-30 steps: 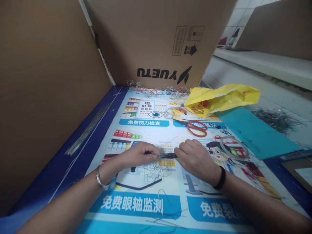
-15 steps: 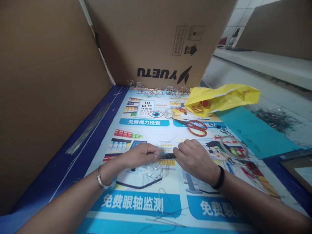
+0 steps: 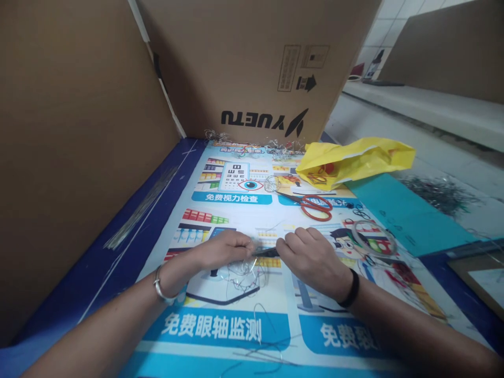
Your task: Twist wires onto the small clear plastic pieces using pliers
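Note:
My right hand [image 3: 306,262] is closed around a pair of dark pliers [image 3: 268,252], whose jaws point left; its handles are hidden in my fist. Facing it, my left hand [image 3: 226,249] pinches a thin wire near the tips of the jaws. Exactly where the jaws meet the wire is too small to make out. Below both hands a loose tangle of thin wire [image 3: 244,275] lies on the printed poster [image 3: 275,310]. Several cut wire pieces [image 3: 271,350] are scattered closer to me.
Scissors with orange handles [image 3: 316,208] lie beyond my right hand, near a yellow bag [image 3: 354,160]. To the right are a clear ring [image 3: 374,237] and a heap of wire scraps [image 3: 437,194]. Straight wires [image 3: 139,210] lie left. Cardboard [image 3: 252,63] stands behind.
The whole view has shifted slightly. Both hands keep nearly the same pose, the pliers still in my right hand and the wire in my left.

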Tool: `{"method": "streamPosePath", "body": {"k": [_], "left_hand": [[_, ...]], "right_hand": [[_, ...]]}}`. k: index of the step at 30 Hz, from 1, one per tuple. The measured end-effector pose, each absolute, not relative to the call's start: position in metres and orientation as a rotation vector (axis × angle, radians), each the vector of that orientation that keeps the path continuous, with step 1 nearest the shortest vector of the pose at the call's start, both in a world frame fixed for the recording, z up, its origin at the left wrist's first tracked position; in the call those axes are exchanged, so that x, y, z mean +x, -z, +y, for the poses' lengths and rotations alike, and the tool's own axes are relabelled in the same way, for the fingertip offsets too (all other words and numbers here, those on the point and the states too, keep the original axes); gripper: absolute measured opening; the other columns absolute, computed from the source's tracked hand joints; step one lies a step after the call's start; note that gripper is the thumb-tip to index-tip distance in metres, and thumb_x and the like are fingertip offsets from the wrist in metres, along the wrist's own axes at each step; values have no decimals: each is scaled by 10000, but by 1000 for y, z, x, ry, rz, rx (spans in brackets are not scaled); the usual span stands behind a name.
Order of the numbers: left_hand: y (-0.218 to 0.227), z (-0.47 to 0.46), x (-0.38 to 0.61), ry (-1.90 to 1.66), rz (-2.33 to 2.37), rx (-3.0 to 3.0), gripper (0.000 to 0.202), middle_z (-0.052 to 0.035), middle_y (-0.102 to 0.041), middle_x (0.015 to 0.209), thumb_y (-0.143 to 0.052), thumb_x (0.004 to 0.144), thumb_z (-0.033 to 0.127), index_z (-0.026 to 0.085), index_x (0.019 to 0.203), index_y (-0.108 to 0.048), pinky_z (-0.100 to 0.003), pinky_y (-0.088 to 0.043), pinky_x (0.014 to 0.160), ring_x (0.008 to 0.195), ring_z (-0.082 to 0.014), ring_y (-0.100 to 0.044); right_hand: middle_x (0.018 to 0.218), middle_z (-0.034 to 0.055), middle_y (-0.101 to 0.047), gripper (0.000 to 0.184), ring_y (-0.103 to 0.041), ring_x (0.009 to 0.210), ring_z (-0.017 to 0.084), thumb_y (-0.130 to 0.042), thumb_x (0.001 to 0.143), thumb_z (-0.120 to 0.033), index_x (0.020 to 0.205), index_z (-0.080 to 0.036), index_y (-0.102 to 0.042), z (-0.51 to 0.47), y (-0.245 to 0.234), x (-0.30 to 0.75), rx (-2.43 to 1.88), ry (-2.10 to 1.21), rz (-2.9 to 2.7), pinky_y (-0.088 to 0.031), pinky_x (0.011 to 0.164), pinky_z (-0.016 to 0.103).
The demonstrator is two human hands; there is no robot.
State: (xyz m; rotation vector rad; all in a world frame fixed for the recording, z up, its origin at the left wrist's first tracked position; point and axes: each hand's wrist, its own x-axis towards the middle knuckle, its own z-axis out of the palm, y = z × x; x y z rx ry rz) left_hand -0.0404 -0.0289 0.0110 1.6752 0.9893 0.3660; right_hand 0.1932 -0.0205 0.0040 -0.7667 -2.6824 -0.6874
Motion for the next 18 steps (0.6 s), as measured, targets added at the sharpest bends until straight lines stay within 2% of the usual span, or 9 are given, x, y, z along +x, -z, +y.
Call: {"method": "streamPosePath", "body": {"k": [8, 13, 18], "left_hand": [[-11, -28, -41, -335, 958, 1804, 189, 37, -369, 582, -447, 776, 210, 161, 594, -436, -231, -250, 510, 546, -83, -321], [-13, -29, -40, -336, 979, 1788, 193, 42, -361, 568, -460, 769, 212, 165, 583, -437, -245, -236, 500, 529, -86, -308], [-9, -29, -39, -412, 1095, 1677, 159, 47, -396, 581, -459, 784, 246, 157, 663, -513, -217, -255, 502, 534, -82, -322]], "right_hand": [[664, 25, -510, 119, -360, 649, 170, -512, 843, -112, 762, -173, -575, -22, 1, 191, -751, 664, -2702, -193, 593, 331], [672, 24, -521, 112, -371, 653, 175, -530, 826, -113, 741, -183, -554, -20, 7, 190, -782, 611, -2730, -189, 594, 321], [685, 36, -543, 103, -401, 685, 182, -566, 793, -150, 694, -181, -565, -12, 12, 192, -949, 451, -2667, -220, 618, 313]]}}
